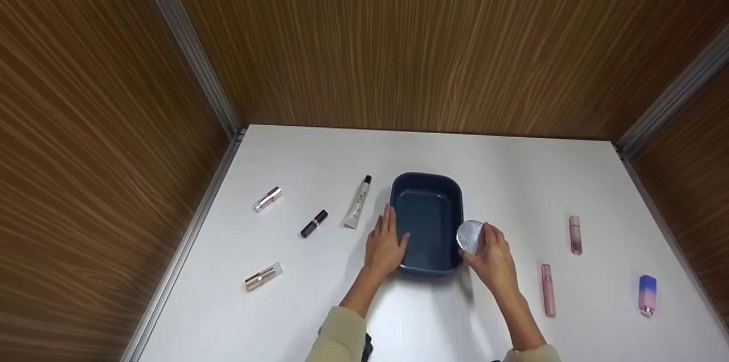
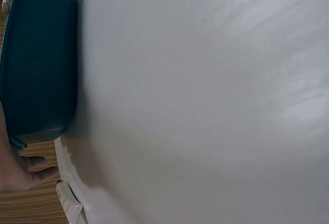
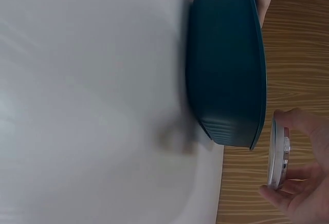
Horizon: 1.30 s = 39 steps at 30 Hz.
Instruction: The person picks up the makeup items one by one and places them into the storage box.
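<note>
A dark blue rectangular bin (image 1: 430, 271) stands on the white table. My left hand (image 1: 385, 248) rests at its left rim, fingers straight along the side and thumb over the inside. In the left wrist view that hand (image 2: 18, 170) shows beside the bin's wall (image 2: 41, 64). My right hand (image 1: 494, 262) pinches a round silver compact (image 1: 470, 236) by its edge, over the bin's right rim. From the right wrist, the compact (image 3: 278, 154) appears edge-on between the thumb and fingers, apart from the bin (image 3: 226, 64).
Left of the bin lie a cream tube (image 1: 357, 205), a black lipstick (image 1: 314, 224) and clear-capped lipsticks (image 1: 267, 199) (image 1: 263, 276). On the right are a pink lip gloss tube (image 1: 548, 291), another gloss (image 1: 575, 235) and a blue-pink bottle (image 1: 647, 293). Wood-grain panels (image 1: 370, 43) enclose the table.
</note>
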Tool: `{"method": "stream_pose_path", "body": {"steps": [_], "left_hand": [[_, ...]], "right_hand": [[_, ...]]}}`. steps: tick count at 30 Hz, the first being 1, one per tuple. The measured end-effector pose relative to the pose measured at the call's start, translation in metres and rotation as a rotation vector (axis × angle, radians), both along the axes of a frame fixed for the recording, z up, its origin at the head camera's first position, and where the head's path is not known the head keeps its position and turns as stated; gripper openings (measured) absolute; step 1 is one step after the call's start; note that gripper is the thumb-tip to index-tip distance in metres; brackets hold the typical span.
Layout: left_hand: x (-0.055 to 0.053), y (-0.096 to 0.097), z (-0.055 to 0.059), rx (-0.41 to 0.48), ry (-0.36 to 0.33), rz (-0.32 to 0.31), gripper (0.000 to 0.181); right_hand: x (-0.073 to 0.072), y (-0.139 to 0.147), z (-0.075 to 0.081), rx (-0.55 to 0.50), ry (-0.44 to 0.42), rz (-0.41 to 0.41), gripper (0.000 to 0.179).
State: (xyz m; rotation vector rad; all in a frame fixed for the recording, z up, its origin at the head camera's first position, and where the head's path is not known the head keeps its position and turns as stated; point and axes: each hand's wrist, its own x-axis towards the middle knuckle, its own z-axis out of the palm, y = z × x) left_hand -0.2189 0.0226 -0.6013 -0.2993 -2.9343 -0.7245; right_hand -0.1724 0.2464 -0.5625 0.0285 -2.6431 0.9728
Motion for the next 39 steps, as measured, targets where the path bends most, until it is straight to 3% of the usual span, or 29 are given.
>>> {"method": "stream_pose_path", "body": {"steps": [14, 23, 32, 39], "left_hand": [[0.000, 0.000, 0.000, 0.030, 0.001, -0.002, 0.063], [0.000, -0.001, -0.002, 0.046, 0.008, 0.006, 0.063], [0.001, -0.001, 0.000, 0.042, 0.038, 0.022, 0.062], [0.000, 0.000, -0.001, 0.052, 0.046, 0.020, 0.062]], "right_hand": [[-0.003, -0.008, -0.003, 0.018, 0.003, 0.029, 0.075], [-0.005, -0.013, -0.004, 0.023, -0.047, 0.037, 0.076], [-0.004, -0.020, -0.005, 0.032, -0.003, 0.059, 0.079], [-0.004, -0.025, -0.005, 0.033, -0.051, 0.069, 0.079]]}}
